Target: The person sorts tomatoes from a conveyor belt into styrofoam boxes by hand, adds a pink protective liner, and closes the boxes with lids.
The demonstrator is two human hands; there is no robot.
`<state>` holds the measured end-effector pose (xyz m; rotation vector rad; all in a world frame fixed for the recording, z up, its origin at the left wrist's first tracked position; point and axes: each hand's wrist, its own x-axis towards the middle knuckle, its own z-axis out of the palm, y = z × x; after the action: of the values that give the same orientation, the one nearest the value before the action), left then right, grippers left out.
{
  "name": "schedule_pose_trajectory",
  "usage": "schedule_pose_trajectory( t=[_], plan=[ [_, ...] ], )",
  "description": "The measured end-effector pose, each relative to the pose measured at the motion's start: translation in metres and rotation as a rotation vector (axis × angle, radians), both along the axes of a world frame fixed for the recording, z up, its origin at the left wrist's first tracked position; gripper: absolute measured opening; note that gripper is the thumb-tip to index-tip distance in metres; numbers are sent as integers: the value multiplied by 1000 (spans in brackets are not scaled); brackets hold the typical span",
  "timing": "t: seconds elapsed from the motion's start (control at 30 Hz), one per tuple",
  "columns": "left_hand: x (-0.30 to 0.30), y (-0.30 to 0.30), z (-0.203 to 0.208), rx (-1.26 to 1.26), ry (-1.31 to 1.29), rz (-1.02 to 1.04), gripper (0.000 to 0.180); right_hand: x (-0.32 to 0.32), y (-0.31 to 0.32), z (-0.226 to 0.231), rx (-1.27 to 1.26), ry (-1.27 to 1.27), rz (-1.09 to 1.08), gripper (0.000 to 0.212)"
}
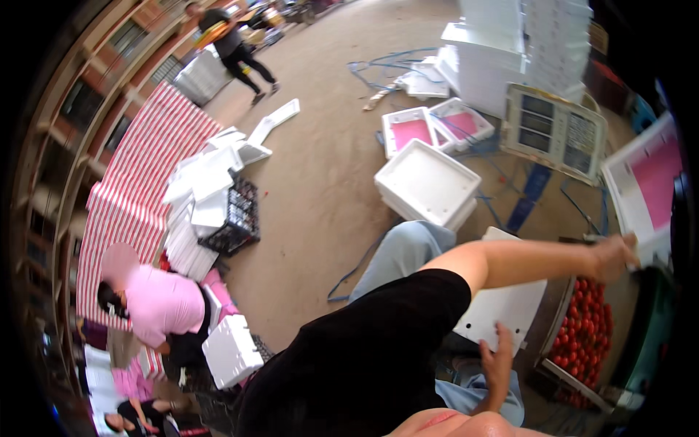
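Observation:
My left hand point(615, 258), at the end of an outstretched arm, is closed on the near corner of a white foam box point(619, 171) with a pink inside, at the right edge. My right hand point(497, 364) is lower, its fingers apart and nothing held. It is at the edge of a white foam panel with dark holes point(502, 313) by my legs; whether it touches the panel I cannot tell. Just right of the panel is a crate of small red tomatoes point(580, 331), below my left hand. Part of the panel is hidden behind my left arm.
A white foam box point(428, 178) stands ahead of my knee, with pink-lined boxes point(411, 133) behind it. Tall white stacks point(488, 65) rise at the back right. Blue straps point(397, 57) lie on the ground. A person in pink point(164, 302) sits left; another person point(231, 47) walks behind.

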<state>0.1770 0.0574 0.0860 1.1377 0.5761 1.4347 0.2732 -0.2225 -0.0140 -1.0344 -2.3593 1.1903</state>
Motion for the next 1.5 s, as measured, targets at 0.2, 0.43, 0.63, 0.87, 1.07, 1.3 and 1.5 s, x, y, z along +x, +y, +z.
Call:
schedule_pose_trajectory(
  t=[0.2,0.43,0.63,0.87,1.07,1.3,1.5],
  plan=[
    [33,-185,37,632,771,236,30,72,10,79,-62,1005,-980,51],
    [-25,-369,34,643,1060,11,28,76,-57,84,-327,1055,-975,55],
    [-101,-382,59,796,937,231,35,84,-76,83,-498,1020,-879,59],
    [-214,-377,-4,-568,224,432,82,13,-26,79,-729,690,-351,77],
    [-197,-378,-107,-814,-38,493,55,33,-34,5,-766,502,-580,92],
    [-188,-336,-196,-926,235,619,51,3,-75,-64,-1251,609,-1030,95],
    [-163,-272,-218,-880,623,516,72,-14,-48,-153,-789,694,-1399,90]
  ],
)
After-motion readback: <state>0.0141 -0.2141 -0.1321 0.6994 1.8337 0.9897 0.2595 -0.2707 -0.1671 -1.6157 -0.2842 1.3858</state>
